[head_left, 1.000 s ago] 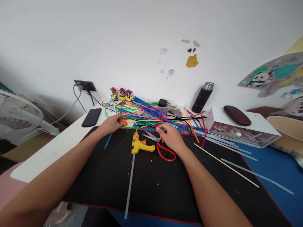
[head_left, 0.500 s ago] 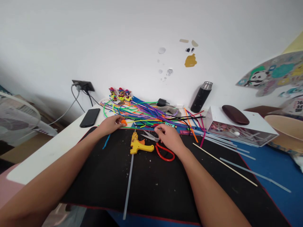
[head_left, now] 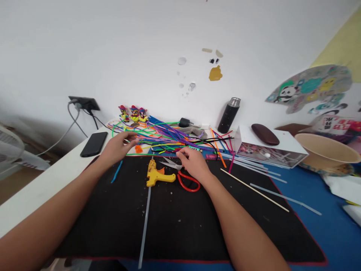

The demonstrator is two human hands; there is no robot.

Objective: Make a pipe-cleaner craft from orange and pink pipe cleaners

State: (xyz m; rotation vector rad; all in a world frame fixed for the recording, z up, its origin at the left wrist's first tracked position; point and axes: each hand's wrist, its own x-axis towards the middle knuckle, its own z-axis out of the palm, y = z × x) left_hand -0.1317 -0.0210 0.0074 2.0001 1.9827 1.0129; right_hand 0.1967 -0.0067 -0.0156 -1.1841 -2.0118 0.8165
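Note:
My left hand (head_left: 120, 145) hovers at the far left edge of the black mat (head_left: 118, 226), fingers apart and holding nothing. Just right of its fingertips lies a small orange piece (head_left: 138, 149). My right hand (head_left: 193, 162) is over the scissors (head_left: 188, 183), its thumb and fingers pinched together; what is between them, if anything, is too small to tell. The scissors have red handles, and their blades point left. Between my hands a yellow glue gun (head_left: 155, 175) lies on its side, a long glue stick (head_left: 144, 229) coming out of its back end.
Behind the mat spreads a heap of coloured pipe cleaners (head_left: 180, 135). Three small figures (head_left: 134, 113) stand at the wall. A phone (head_left: 94, 144) lies left, a black flask (head_left: 229, 115) and white box (head_left: 270, 148) right. A wooden stick (head_left: 254, 189) and clear glue sticks (head_left: 284, 198) lie right.
My left hand has opened and drawn back from the orange piece, which now lies on the table. My right hand stays pinched near the scissors. The whole view has shifted slightly.

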